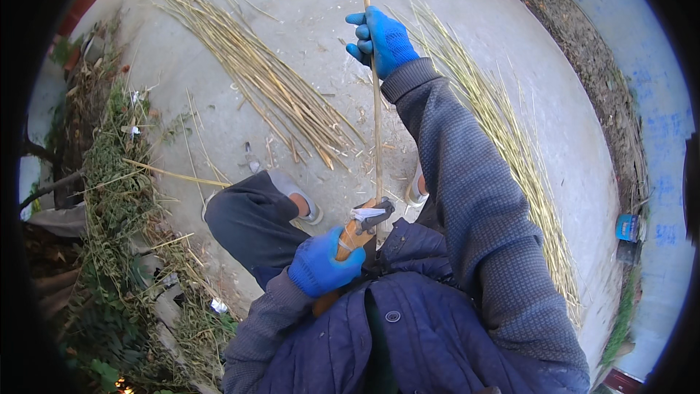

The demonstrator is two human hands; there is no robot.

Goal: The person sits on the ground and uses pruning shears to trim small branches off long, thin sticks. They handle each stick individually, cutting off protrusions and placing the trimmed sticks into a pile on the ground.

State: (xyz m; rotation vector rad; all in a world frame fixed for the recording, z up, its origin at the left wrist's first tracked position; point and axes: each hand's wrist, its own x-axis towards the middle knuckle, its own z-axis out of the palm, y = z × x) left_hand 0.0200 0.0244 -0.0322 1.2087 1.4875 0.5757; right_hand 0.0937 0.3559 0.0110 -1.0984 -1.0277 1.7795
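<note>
Blue-gloved left hand (326, 263): grips brown wooden, grey-headed tool (356, 236).
Blue-gloved right hand (383, 38): curls around long, thin tan stalk (378, 124).
Stalk: reaches down to the tool's head.
Care: steady tool, straight stalk seem best.

1. The stalk (378, 131) in my right hand (379, 36) runs past the top edge, so its upper end is cut off.
2. Where that stalk meets the wooden-handled tool (353, 238), I cannot make out its lower end.
3. My left hand (326, 265) covers part of the tool's handle.
4. My right sleeve (474, 168) hides part of the greenish bundle (504, 113).
5. My right shoe (415, 194) is mostly hidden behind my sleeve and clothing.
6. The bottom edge cuts off my jacket (419, 346).
7. Scraps (389, 147) on the ground are too small to tell.
</note>
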